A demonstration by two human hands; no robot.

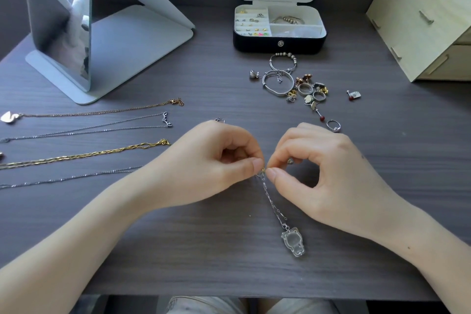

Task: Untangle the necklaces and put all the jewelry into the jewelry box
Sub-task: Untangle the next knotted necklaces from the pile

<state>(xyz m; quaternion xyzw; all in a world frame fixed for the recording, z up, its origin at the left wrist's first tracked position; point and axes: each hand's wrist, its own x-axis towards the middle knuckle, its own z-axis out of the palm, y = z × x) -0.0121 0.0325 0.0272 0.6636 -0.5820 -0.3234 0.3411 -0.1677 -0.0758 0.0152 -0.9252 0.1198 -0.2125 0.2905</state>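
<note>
My left hand [216, 160] and my right hand [323, 168] meet at the middle of the table, each pinching the top of a thin silver necklace [274, 206] between thumb and forefinger. Its chain hangs down toward me and ends in a clear bear-shaped pendant [293, 241] lying on the table. The open jewelry box [279, 44] stands at the back, its compartments holding rings, earrings and a bracelet. Several necklaces lie straightened at the left: a rose-gold chain [102, 111], a silver chain [89, 129], a gold chain [89, 155] and another silver chain [76, 177].
Loose bangles [278, 83], rings and earrings [312, 90] lie in a pile in front of the box, with a ring [334, 125] just beyond my right hand. A standing mirror [61, 28] is at the back left, a wooden drawer unit [428, 15] at the back right.
</note>
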